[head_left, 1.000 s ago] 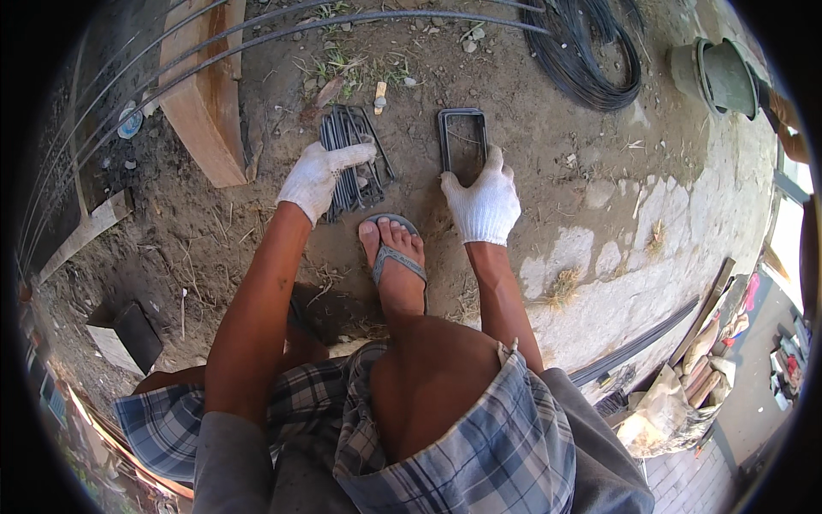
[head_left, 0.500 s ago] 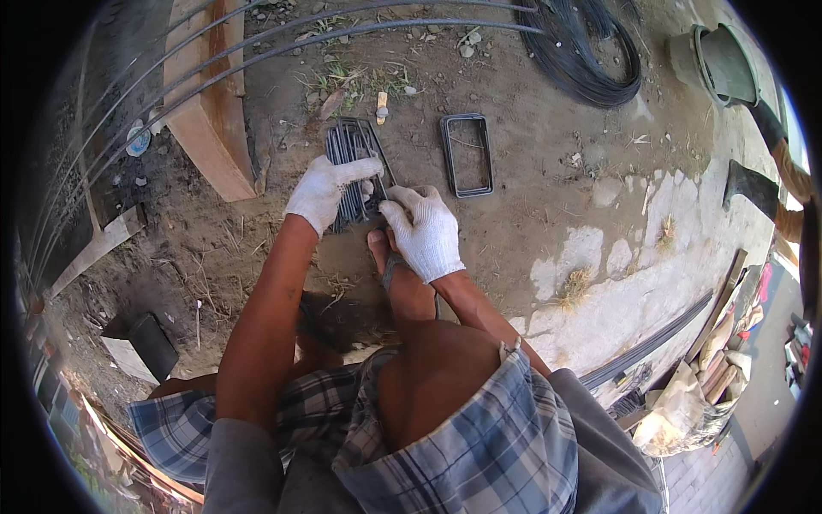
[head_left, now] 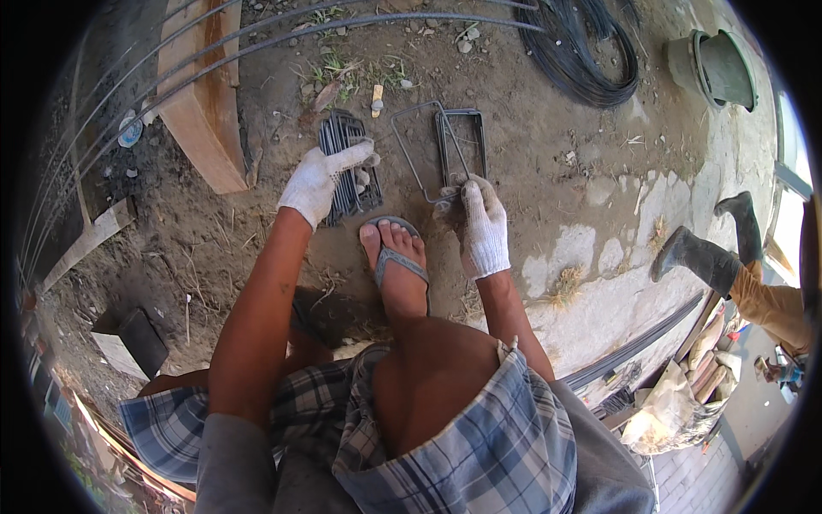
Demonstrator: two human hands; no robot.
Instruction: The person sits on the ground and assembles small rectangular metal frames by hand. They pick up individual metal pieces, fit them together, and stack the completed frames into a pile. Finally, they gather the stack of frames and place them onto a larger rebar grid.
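Both my hands wear white knitted gloves. My left hand (head_left: 313, 182) is closed on a bundle of rectangular steel rebar stirrups (head_left: 341, 135), held just above the dirt or resting on it; I cannot tell which. To the right, my right hand (head_left: 481, 224) grips one single stirrup (head_left: 410, 159) by its near corner. That stirrup is tilted and partly overlaps a small stack of like stirrups (head_left: 484, 147) lying on the ground. Some fingers of my right hand are hidden behind the glove. My sandalled foot (head_left: 400, 270) stands between the two hands.
Long steel bars (head_left: 342, 28) arc across the far side, above a wooden beam (head_left: 199, 128). A coil of dark wire (head_left: 599, 73) and a bucket (head_left: 728, 73) lie far right. Another person's boots (head_left: 698, 259) are on the right, near filled sacks (head_left: 685, 398).
My right hand has moved right, carrying one stirrup away from the bundle towards the stack. My left hand stays on the bundle. The other person has stepped nearer, away from the bucket.
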